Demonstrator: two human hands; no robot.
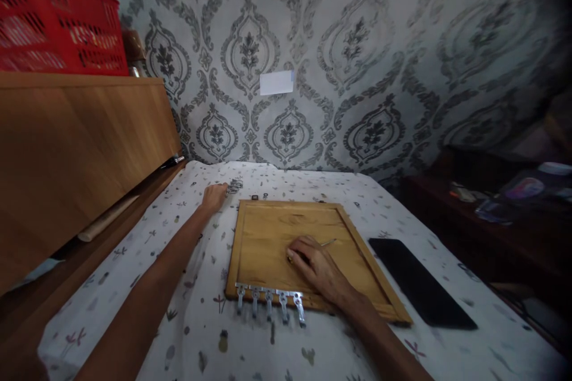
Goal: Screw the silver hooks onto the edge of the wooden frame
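Observation:
A shallow wooden tray (250, 232) lies on a white patterned tablecloth (187, 321). My right hand (315, 265) rests inside the tray, fingers curled round a thin metal tool (328, 243) whose tip points right. My left hand (214, 196) reaches far out past the tray's upper left corner, its fingers closed over a small heap of metal pieces (235, 186). Several flat metal brackets (270, 300) lie in a row along the tray's near edge.
A black phone (420, 283) lies right of the tray. A wooden cabinet (75, 149) stands at the left with a red plastic crate (58, 18) on top. A dark side table (491, 214) with clutter sits at the right. Patterned wallpaper is behind.

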